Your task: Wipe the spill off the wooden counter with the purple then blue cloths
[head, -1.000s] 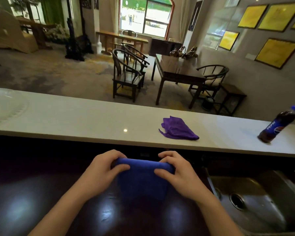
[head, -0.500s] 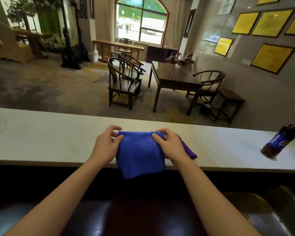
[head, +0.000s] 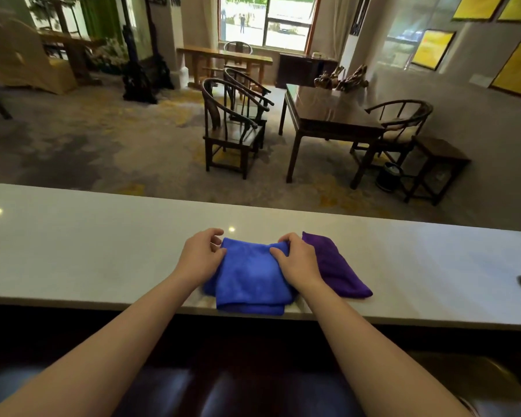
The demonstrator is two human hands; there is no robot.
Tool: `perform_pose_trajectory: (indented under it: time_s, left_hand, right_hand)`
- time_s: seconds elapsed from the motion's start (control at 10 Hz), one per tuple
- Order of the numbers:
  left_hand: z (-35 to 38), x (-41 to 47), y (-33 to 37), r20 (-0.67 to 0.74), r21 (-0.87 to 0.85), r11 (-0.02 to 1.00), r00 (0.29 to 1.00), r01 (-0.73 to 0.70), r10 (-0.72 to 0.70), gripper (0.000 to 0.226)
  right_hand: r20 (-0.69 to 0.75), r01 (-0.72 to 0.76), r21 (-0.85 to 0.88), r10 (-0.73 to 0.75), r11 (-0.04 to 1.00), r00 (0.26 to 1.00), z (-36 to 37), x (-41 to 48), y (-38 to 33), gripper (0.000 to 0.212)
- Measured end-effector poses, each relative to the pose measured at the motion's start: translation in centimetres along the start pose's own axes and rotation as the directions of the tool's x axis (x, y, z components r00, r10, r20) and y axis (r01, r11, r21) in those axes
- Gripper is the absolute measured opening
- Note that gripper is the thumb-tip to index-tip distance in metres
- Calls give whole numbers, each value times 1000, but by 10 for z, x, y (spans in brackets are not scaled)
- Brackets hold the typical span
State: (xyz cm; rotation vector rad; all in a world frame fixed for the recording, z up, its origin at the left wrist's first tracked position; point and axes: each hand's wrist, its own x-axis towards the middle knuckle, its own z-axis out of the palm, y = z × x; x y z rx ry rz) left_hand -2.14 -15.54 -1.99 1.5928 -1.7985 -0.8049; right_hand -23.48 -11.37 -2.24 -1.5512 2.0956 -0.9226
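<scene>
Blue cloth, a second ago on the dark wooden counter, now lies folded at the pale ledge's near edge beside the purple cloth; left hand and right hand pinch its far corners, suggesting wiping is done.

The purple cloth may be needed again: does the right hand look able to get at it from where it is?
Probably yes. The purple cloth lies flat on the white ledge right beside the right hand, nothing covering it, though that hand now grips the blue cloth.
</scene>
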Motion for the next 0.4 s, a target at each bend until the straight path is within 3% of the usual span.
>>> perform_pose_trajectory:
  time_s: [0.2,0.3,0.4]
  left_hand:
    - [10,-7,-8,-27,0,1000,1000,-2,2,41]
    - [5,-15,-4,-48,-58,998,999,-18,16,41]
    - [-7,-26,4,-118,-117,992,992,-49,35,38]
  right_hand:
    - [-30,91,-77,-93,993,995,8,-4,6,21]
    - [4,63,-85,-63,994,998,0,-11,2,36]
    - [-57,68,-99,-74,993,996,-20,-21,-6,37]
